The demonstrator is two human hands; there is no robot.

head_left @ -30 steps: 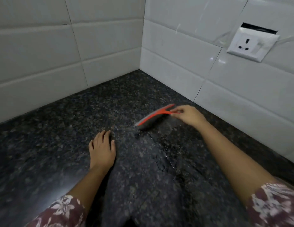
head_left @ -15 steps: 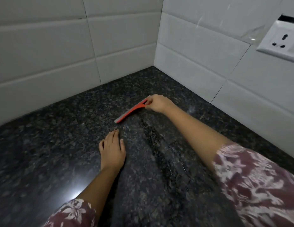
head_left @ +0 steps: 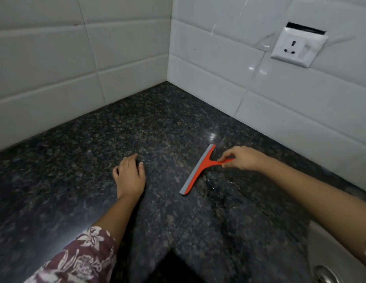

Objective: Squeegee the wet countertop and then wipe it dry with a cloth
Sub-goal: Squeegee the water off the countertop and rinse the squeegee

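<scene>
a: where is the squeegee [head_left: 198, 170]?

b: on the worktop [head_left: 96, 160], right of centre. the blade's long axis runs from near the right wall back toward the person. the handle points rightward into the right grip [head_left: 242, 160], which pinches it between thumb and fingers.

a: and the left grip [head_left: 130, 176]?

b: it rests on the stone and holds nothing, well to the blade's left. half a second ago the blade's near end lay just beyond its fingertips. now the two are apart.

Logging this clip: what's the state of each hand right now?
Left hand: open, resting on the countertop.
Right hand: pinching the handle of the squeegee.
</scene>
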